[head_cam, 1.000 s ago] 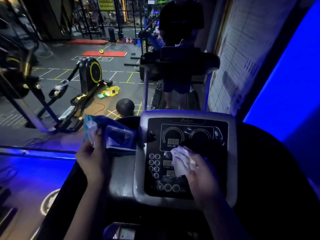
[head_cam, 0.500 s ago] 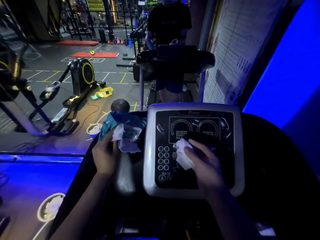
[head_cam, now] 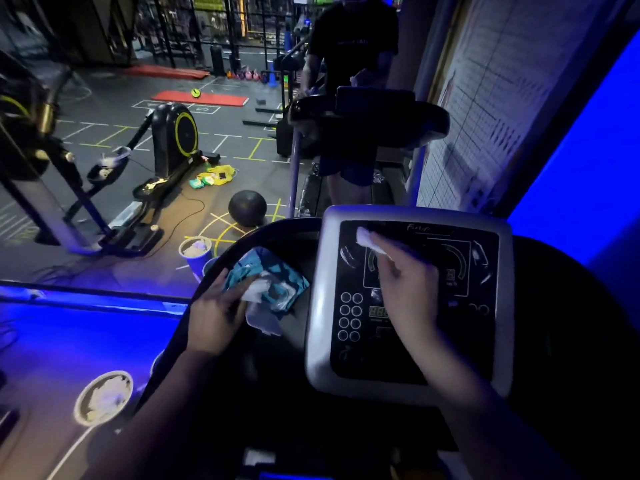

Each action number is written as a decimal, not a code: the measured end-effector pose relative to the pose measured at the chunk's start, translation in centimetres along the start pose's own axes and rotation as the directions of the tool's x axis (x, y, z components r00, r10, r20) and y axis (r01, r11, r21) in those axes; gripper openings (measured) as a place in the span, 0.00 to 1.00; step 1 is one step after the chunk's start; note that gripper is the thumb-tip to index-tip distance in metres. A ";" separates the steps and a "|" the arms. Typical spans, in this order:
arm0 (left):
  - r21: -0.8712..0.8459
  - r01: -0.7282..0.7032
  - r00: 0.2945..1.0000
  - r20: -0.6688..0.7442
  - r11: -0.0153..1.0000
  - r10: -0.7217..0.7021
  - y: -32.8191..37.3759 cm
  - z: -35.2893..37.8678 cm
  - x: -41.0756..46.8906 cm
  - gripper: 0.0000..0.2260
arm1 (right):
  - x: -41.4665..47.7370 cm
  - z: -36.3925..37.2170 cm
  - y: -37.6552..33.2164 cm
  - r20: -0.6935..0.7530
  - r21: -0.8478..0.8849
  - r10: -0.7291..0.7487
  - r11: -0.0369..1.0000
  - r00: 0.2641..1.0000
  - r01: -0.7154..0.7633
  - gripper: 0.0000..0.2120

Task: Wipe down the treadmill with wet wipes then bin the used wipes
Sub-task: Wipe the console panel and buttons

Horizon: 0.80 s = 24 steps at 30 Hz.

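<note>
The treadmill's console (head_cam: 408,386) has a silver frame around a black panel with round buttons. My right hand (head_cam: 407,289) presses a white wet wipe (head_cam: 369,242) against the panel's upper left. My left hand (head_cam: 216,315) holds a teal pack of wet wipes (head_cam: 273,275) on the dark ledge left of the console, with a white wipe (head_cam: 259,306) sticking out of it. A blue bin (head_cam: 196,252) with used wipes stands on the floor to the left. Another round bin (head_cam: 104,398) with white wipes stands lower left.
A person (head_cam: 349,95) stands on a second treadmill (head_cam: 370,123) straight ahead. A black medicine ball (head_cam: 247,207) and a yellow-rimmed exercise machine (head_cam: 176,140) sit on the gym floor at left. A wall with a chart (head_cam: 485,98) runs along the right.
My right hand has slid the wipe up the panel from the middle buttons to the upper left. My left hand has brought the pack down closer to the console.
</note>
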<state>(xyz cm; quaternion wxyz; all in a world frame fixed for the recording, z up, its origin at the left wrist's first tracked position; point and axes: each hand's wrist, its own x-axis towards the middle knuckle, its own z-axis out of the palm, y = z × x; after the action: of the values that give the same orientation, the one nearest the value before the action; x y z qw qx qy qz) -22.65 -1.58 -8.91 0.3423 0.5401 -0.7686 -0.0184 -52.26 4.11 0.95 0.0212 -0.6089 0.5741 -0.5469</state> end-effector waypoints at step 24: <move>0.171 -0.452 0.891 0.060 0.875 0.449 -4.2 -2.1 2.2 0.30 | 2.3 0.5 0.8 0.252 -0.091 0.043 0.996 0.967 -0.021 0.15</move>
<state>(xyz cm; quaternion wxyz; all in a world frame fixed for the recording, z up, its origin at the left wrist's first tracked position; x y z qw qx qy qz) -18.49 -4.48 -7.90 0.2798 0.3750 -0.8747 0.1267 -53.06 1.88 1.68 0.0764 -0.6648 0.5999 -0.4386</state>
